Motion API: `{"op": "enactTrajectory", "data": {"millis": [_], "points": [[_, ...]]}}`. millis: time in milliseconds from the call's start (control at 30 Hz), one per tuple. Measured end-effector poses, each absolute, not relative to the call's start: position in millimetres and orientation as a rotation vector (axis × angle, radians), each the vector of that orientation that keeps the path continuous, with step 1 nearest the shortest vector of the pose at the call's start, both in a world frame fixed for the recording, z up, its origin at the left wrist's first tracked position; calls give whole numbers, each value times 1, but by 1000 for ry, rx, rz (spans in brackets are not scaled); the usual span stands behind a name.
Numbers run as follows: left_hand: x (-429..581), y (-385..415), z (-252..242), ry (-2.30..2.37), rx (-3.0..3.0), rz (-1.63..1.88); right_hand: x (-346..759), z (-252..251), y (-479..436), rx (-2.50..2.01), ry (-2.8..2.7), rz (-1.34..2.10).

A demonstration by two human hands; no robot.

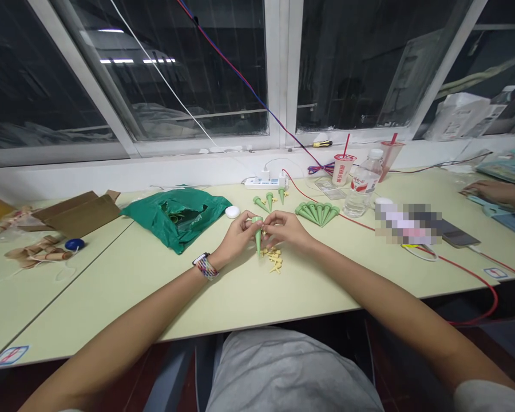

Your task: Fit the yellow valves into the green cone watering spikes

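Partly hidden: left hand (pixel 240 236) pinching a green plastic cone (pixel 258 243) at lower centre of the frame, its upper end covered by fingers.
Right hand (pixel 286 230) has its fingers closed at the cone's top; anything pinched there is too hidden to make out. Small yellow pieces (pixel 273 258) lie just below on the table (pixel 223 297). More green cones (pixel 316 213) lie to the right, a green bag (pixel 175 218) to the left. A blurred patch (pixel 407 224) obscures items at right; a second person's hand (pixel 491 191) is cut off at the right edge.

The head camera looks forward and down, close above the left hand (pixel 238 237) and right hand (pixel 287 229)
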State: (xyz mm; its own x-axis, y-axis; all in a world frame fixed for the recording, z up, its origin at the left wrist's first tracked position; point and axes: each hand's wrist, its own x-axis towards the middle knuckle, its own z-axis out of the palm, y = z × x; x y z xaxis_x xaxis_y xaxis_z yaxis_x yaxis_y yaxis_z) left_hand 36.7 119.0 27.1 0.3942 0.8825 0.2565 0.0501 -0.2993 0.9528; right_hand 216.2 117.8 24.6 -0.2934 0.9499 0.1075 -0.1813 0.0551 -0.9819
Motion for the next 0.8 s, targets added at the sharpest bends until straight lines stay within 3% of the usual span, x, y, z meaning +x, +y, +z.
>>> {"op": "enactTrajectory", "data": {"millis": [367,567,800], "points": [[28,115,39,922,1985,1144,229,26,124,-758,-1243,1696],[34,119,40,929,1700,1113,231,31,127,-732,-1406,1391],[-4,149,55,904,1653,1650,255,26,142,-998,-1393,1193]]}}
